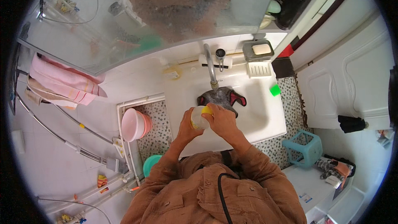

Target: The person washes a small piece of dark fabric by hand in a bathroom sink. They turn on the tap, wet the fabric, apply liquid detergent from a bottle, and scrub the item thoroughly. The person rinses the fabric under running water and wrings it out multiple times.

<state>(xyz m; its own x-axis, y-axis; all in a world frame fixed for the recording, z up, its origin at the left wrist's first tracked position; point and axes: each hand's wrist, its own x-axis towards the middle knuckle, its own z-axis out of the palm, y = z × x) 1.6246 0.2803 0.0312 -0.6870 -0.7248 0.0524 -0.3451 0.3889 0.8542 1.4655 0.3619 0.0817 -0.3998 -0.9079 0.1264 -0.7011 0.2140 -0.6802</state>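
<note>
My left hand (186,125) is wrapped round a clear, squat bottle (197,118) at the front of the white sink (271,118). The fingers of my right hand (224,120) are closed on its yellow cap (207,110). Just beyond my hands, a dark grey cloth item (219,94) with red-pink trimmed edges lies in the basin. It sits right below the spout of the metal faucet (209,64), and its surface looks wet there. My hands partly hide the bottle and the near edge of the cloth.
A soap dish (248,52) with a pale bar and a white slotted tray (259,70) stand at the back right. A bright green block (275,90) sits on the right rim. Pink basins (133,125) are at left, a blue stool (304,147) at right. A mirror (240,8) hangs behind.
</note>
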